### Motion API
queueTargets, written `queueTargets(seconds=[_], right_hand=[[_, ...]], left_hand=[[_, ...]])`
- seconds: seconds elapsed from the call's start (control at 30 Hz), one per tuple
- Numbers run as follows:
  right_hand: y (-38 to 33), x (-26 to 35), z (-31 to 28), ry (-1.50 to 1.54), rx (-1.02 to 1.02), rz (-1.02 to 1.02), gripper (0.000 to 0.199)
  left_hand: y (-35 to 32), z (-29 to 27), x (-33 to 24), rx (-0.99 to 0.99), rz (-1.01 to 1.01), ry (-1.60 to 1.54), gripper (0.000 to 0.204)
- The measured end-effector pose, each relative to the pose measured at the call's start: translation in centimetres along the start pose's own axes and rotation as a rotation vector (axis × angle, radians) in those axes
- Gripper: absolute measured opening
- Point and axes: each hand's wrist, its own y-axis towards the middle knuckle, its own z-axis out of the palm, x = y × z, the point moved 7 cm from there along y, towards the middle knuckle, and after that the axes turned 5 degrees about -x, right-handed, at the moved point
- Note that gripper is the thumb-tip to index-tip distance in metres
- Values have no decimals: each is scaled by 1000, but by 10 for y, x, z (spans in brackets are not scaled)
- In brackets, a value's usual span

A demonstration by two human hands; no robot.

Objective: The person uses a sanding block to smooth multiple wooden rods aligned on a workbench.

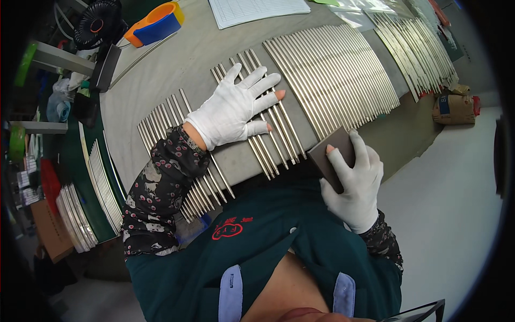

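Note:
My left hand (236,110), in a white glove with some fingertips bare, lies flat with its fingers spread over a small group of thin silver metal rods (262,158). To its left, more rods (156,126) lie loosely side by side, partly hidden beneath my forearm. In my right hand (355,185), gloved the same way, is a flat grey-brown rectangular block (326,156), held at the table's near edge. Its far corner is close to the near ends of a wide, tightly laid row of silver rods (332,75).
Another pile of rods (416,56) lies at the far right, near a brown package (456,110). A printed sheet (257,12), an orange and blue ring-shaped object (155,27) and a black fan (97,24) are at the back. More rods (103,185) rest on a green surface at left.

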Motion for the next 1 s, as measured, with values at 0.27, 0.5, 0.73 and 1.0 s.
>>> queueTargets(seconds=[0.27,0.5,0.73,1.0], right_hand=[[8,9,16,54,14,-18,65],[53,25,34,-42,-22,-73,52],[51,31,28,-129,11,-108,52],[20,27,17,-170,24,-172,48]], left_hand=[[-7,-10,-5,-24,-22,26,67],[-11,-9,-1,-47,-30,11,66],[-10,-11,-3,-64,-20,2,65],[-3,-4,-3,48,-23,6,72]])
